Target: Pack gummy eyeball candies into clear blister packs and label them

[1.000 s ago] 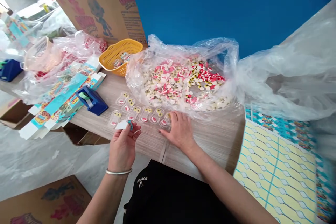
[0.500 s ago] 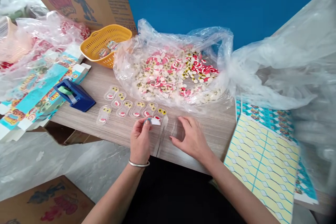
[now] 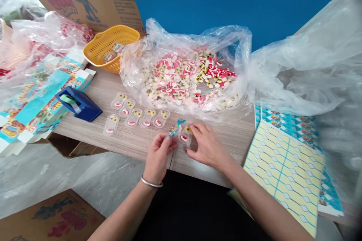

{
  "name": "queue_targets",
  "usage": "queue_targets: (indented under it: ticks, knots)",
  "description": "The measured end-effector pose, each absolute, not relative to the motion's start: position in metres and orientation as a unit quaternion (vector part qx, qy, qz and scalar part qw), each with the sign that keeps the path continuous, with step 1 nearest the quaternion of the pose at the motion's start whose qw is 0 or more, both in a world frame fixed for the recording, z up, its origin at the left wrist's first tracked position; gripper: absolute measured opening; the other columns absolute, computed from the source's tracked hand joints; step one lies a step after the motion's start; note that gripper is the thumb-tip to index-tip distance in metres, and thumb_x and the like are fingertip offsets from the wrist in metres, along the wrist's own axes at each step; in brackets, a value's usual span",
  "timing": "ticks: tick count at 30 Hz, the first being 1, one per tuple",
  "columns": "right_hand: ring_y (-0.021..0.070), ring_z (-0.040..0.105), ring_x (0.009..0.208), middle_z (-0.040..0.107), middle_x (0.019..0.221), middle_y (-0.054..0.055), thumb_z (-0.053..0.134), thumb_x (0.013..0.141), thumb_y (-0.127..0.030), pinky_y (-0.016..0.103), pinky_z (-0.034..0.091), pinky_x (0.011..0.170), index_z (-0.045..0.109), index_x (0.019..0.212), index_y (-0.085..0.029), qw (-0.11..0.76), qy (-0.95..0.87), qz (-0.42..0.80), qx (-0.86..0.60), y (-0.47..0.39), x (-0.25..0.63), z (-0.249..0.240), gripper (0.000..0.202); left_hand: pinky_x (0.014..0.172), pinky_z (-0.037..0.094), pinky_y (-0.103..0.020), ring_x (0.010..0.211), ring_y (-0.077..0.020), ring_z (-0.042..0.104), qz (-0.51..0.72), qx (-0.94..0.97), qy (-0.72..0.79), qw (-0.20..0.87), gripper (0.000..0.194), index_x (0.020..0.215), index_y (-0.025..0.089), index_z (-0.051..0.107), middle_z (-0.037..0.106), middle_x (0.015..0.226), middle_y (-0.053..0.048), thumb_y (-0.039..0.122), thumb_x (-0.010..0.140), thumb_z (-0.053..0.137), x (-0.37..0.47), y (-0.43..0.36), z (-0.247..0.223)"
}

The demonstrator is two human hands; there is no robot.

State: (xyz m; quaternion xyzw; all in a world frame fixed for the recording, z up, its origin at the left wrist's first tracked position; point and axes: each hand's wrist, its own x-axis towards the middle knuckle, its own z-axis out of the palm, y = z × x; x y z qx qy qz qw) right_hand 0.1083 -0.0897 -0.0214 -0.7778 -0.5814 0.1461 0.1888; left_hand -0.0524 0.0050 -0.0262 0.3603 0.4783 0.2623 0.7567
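Observation:
My left hand (image 3: 160, 158), with a silver bangle at the wrist, pinches a small printed blue and white sticker (image 3: 173, 131). Just right of it is a clear plastic candy tray (image 3: 185, 138) holding yellow eye-shaped candies and a red and white mouth-shaped one. Thumb and fingers of my right hand (image 3: 207, 145) curve around the right side of this tray and grip it. Other filled trays lie flat to the left, among them one candy tray (image 3: 147, 118) in the row and a separate one (image 3: 111, 124).
A clear bag (image 3: 183, 79) of loose candies lies behind my hands. Leftward are a blue tape dispenser (image 3: 79, 104), a yellow basket (image 3: 98, 47) and printed card boxes (image 3: 42, 94). Sticker sheets (image 3: 283, 173) lie at right. A large carton (image 3: 85, 0) stands behind.
The filled tray at the row's right end has shifted right to my right hand. My left hand has moved slightly right and up, turning the sticker so its printed side shows.

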Motion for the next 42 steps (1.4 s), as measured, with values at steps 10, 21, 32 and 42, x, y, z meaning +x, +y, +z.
queue_targets:
  ticks: [10,21,32,42]
  knots:
    - [0.0391,0.056,0.115,0.059,0.133,0.022,0.075,0.076,-0.044,0.054,0.048,0.096,0.051,0.139,-0.011,0.175,-0.517,0.085,-0.834,-0.137,0.109,-0.022,0.074,0.087,0.054,-0.031,0.095,-0.0195,0.068,0.236,0.385,0.448,0.772,0.034,0.089,0.017,0.068,0.072,0.095,-0.005,0.044,0.074,0.083,-0.035,-0.023,-0.031]
    - [0.0352,0.057,0.102,0.064,0.121,0.023,0.063,0.086,-0.066,0.048,0.046,0.086,0.059,0.129,-0.004,0.111,-0.469,0.010,-0.876,-0.132,0.085,-0.034,0.076,0.090,0.055,-0.035,0.100,-0.0231,0.070,0.164,0.445,0.424,0.772,0.035,0.097,0.016,0.065,0.073,0.098,-0.006,0.046,0.081,0.076,-0.028,-0.020,-0.033]
    - [0.0360,0.054,0.113,0.060,0.136,0.022,0.063,0.086,-0.068,0.047,0.042,0.090,0.057,0.137,-0.005,0.103,-0.501,0.044,-0.858,-0.121,0.092,-0.033,0.081,0.088,0.054,-0.035,0.095,-0.0217,0.069,0.145,0.527,0.423,0.723,0.034,0.100,0.017,0.065,0.074,0.098,-0.006,0.047,0.085,0.071,-0.026,-0.009,-0.040]
    - [0.0360,0.050,0.125,0.057,0.142,0.024,0.057,0.094,-0.060,0.048,0.038,0.098,0.054,0.140,-0.005,0.143,-0.494,0.006,-0.858,-0.128,0.081,-0.055,0.072,0.085,0.053,-0.033,0.089,-0.0196,0.067,0.163,0.560,0.404,0.705,0.028,0.099,0.018,0.066,0.072,0.093,-0.005,0.044,0.087,0.068,-0.023,-0.009,-0.043]
